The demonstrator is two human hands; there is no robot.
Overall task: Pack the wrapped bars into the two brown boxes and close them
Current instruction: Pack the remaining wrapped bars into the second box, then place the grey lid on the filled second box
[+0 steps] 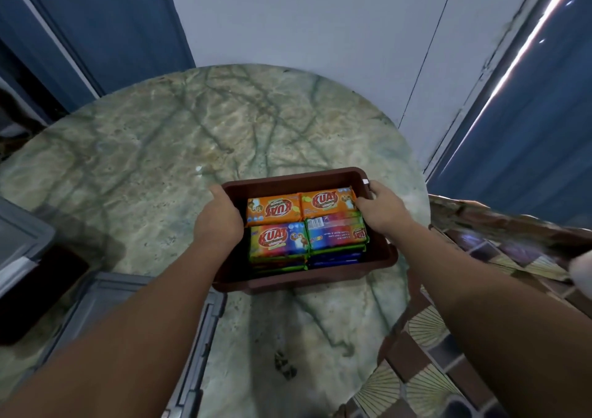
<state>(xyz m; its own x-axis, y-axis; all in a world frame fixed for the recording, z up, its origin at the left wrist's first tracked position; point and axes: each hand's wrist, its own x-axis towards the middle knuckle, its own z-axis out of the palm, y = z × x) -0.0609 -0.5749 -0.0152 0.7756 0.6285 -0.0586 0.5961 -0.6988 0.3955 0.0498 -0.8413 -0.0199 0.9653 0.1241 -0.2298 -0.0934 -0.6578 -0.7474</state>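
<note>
Brown box (307, 276), filled with wrapped bars (306, 225) yet unlidded, is gripped at its side rims by left hand (221, 216) and right hand (381, 209) above the marble table (160, 161); closing is judged outstanding, and no second box is seen.

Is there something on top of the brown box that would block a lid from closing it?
Nothing visible does. The brown box is open, its bars below the rim; only both hands grip its sides.
</note>
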